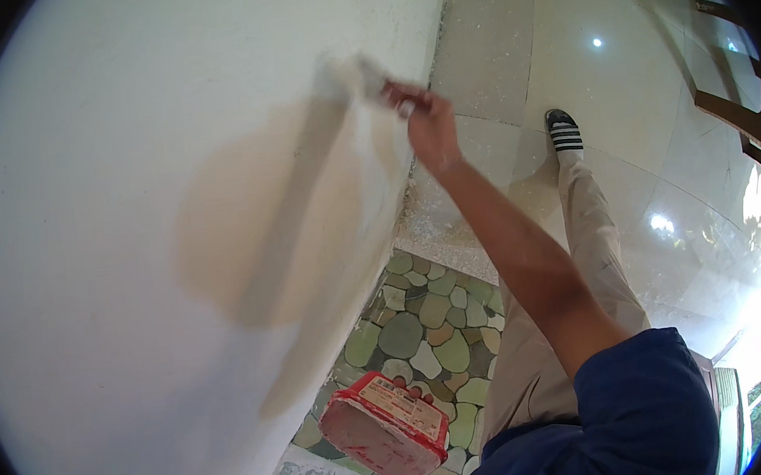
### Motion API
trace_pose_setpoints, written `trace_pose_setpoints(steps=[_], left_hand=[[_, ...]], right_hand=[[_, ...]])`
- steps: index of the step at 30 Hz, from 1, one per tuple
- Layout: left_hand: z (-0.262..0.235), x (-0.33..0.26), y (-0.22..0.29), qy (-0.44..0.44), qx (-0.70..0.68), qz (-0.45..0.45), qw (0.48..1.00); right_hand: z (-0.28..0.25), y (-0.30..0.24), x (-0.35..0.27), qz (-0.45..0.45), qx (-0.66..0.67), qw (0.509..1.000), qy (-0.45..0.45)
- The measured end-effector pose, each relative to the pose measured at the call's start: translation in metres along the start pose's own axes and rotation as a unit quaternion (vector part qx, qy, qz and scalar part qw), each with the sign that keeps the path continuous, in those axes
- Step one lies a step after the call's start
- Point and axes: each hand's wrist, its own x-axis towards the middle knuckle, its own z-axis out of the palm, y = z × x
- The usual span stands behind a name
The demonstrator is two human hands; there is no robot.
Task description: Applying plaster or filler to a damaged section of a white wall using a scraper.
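Observation:
My right hand point(432, 129) reaches up along the white wall point(117, 125), its fingers closed around the dark reddish handle of what looks like a paintbrush point(370, 75). Motion smears the brush's pale head, which is at the wall surface, so contact is hard to judge. Low in the view, my left hand point(415, 392) grips a red plastic tub point(386, 427) by its far side, with fingertips showing over the edge. The tub is tilted, its inside coated with whitish, paint-like residue. My arm casts a long shadow on the wall, across a round beige-tinted area.
Pebble-patterned flooring point(424, 324) lies beside the wall base, with glossy beige tiles point(601, 64) farther out. Pale specks dot the tiles along the wall. My foot in a striped black slipper point(563, 130) is on the tiles. Brown wooden furniture point(741, 120) stands at the right.

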Motion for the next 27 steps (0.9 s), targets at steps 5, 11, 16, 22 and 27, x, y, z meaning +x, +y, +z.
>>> trace_pose_setpoints(steps=[5,11,16,22,27], left_hand=[[0.006,0.008,-0.015,-0.015,-0.009,0.004,1.0],[0.002,0.009,-0.01,-0.008,-0.011,0.006,1.0],[-0.011,0.004,-0.003,0.004,-0.012,-0.051,0.999],[0.015,0.016,-0.022,-0.007,0.001,-0.008,1.0],[-0.002,0.006,-0.011,0.014,0.002,-0.016,1.0]], right_hand=[[0.004,0.031,0.074,-0.146,-0.004,0.987,0.068],[0.041,0.032,-0.027,-0.101,-0.181,0.978,-0.027],[0.016,0.034,-0.074,-0.11,-0.115,0.972,-0.173],[0.001,0.02,0.051,-0.104,-0.101,0.987,0.068],[0.029,0.02,0.019,-0.126,-0.084,0.988,-0.005]])
